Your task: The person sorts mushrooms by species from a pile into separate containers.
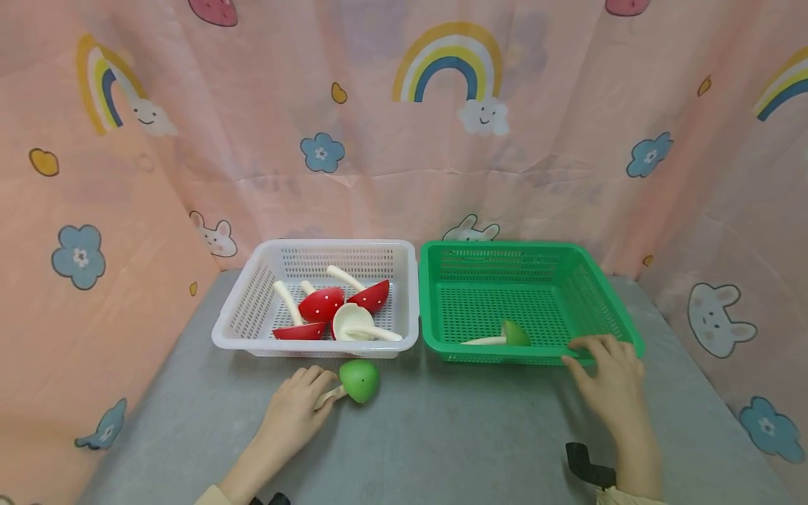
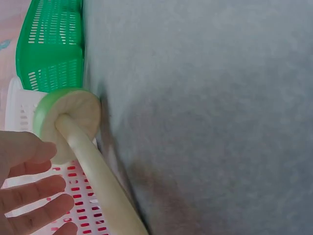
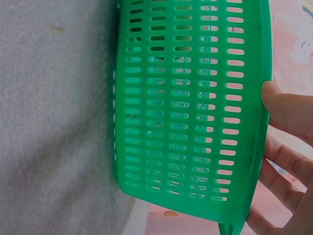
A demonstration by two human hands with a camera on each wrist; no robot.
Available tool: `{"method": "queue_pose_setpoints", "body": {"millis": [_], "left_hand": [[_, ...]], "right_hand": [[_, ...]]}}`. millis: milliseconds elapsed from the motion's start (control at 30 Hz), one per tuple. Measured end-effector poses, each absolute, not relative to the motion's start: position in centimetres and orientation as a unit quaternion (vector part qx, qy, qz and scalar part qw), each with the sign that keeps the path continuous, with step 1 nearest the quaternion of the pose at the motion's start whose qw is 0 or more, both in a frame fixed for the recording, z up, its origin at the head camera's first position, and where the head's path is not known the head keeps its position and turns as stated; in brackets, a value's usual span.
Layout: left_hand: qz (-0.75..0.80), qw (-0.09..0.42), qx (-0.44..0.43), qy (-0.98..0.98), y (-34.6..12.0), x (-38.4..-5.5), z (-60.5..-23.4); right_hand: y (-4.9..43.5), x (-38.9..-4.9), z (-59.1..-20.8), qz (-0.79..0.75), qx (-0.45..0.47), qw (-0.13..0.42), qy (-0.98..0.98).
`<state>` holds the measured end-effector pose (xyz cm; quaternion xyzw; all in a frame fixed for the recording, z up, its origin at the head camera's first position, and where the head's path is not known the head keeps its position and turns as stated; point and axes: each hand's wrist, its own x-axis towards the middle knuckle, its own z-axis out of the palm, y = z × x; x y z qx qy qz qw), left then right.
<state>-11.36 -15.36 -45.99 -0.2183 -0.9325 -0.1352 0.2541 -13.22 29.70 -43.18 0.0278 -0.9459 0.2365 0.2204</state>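
Note:
A toy mushroom with a green cap (image 1: pixel 359 381) and a pale stem (image 2: pixel 95 174) lies in front of the white basket. My left hand (image 1: pixel 294 409) is over its stem; in the left wrist view the loosely bent fingers (image 2: pixel 36 193) stand spread beside the stem, with a gap between. At the front right corner of the green basket (image 1: pixel 486 355) is my right hand (image 1: pixel 606 375), gripping the rim. The right wrist view shows the thumb (image 3: pixel 279 100) at the rim's outer side and the other fingers behind it. Inside that basket lies another green mushroom (image 1: pixel 516 334).
The white basket (image 1: pixel 252 345) stands left of the green one, their sides close together. It holds several red mushrooms (image 1: pixel 322 304) with white dots. Both baskets stand on a grey tabletop (image 1: pixel 454 435), before a pink printed curtain (image 1: pixel 379 196).

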Motion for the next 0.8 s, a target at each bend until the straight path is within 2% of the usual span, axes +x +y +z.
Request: {"method": "queue_pose_setpoints", "body": {"millis": [367, 800], "left_hand": [[-0.150, 0.154, -0.172, -0.961, -15.84, -11.18, -46.46], [-0.130, 0.127, -0.177, -0.967, -15.90, -11.26, -46.70]], "right_hand": [[29.80, -13.26, -43.23, 0.237, 0.031, 0.221, -0.945], [29.74, -13.30, -43.14, 0.234, 0.027, 0.217, -0.947]]}}
